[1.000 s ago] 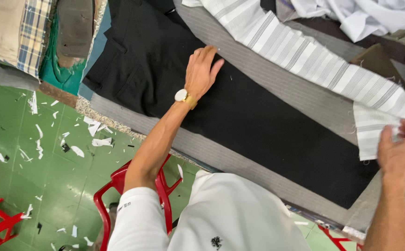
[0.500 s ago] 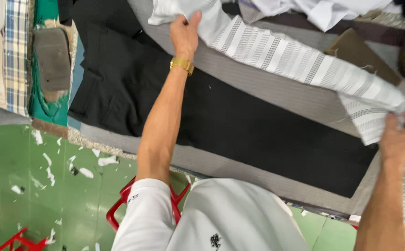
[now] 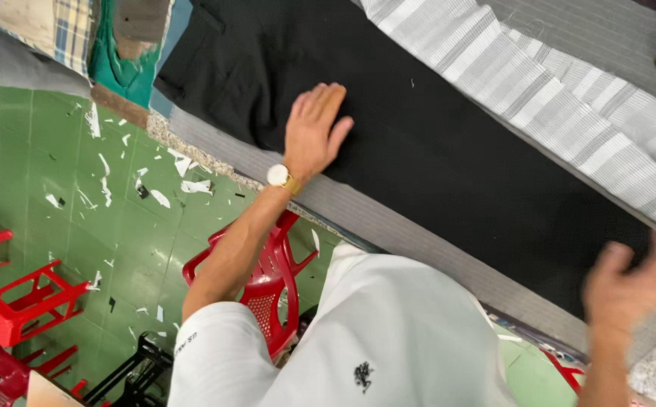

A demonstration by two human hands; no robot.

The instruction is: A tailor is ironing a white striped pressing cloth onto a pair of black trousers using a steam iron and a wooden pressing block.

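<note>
1. While flat on the black garment [image 3: 448, 151], left hand [image 3: 313, 132] lies open, fingers spread, gripping nothing.
2. Right hand [image 3: 633, 283] blurred, at garment's near-right edge; grip can't tell.
3. Striped cloth [image 3: 539, 98] just beyond both hands.

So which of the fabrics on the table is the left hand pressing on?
The left hand lies flat on the plain black cloth, not the grey-and-white striped fabric beyond it.

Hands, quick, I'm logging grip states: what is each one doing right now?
Left hand: open, flat on the black fabric, holding nothing.
Right hand: blurred at the fabric's right end; grip cannot be told.
</note>
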